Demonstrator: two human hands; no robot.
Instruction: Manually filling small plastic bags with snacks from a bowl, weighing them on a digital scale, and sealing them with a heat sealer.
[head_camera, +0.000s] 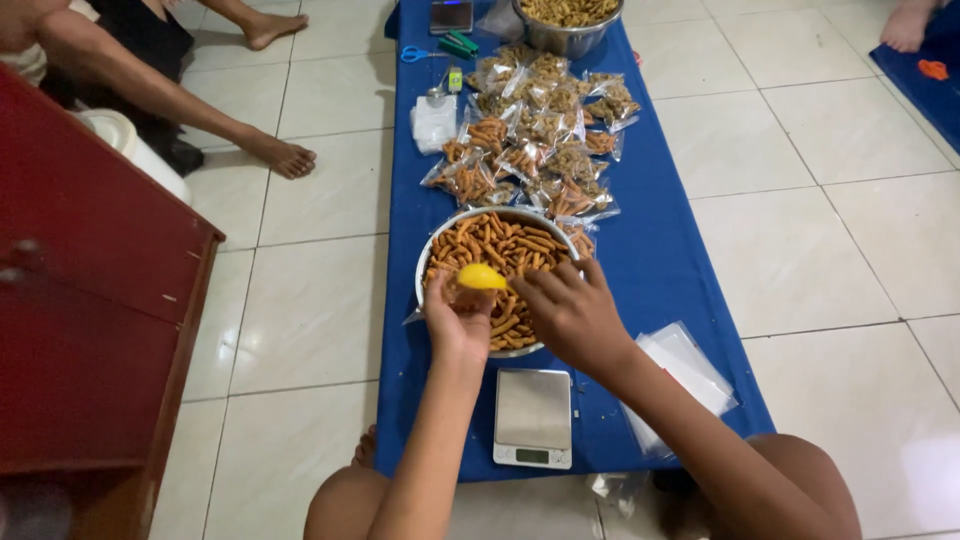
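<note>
A metal bowl (430, 250) full of orange-brown stick snacks (500, 245) sits on a blue cloth (660, 250). My left hand (457, 320) holds a small clear bag over the bowl's near side, next to a yellow scoop (482, 277). My right hand (572, 312) is over the bowl's right edge, fingers on the bag's mouth beside the scoop. Which hand grips the scoop is unclear. A small digital scale (533, 415) lies just in front of the bowl.
Several filled snack bags (540, 140) lie beyond the bowl, then a second metal bowl (570, 25), scissors (420, 53) and a phone (450, 15). Empty clear bags (685, 375) lie at my right. A red cabinet (90, 300) stands left; another person's legs (270, 150) are on the tiles.
</note>
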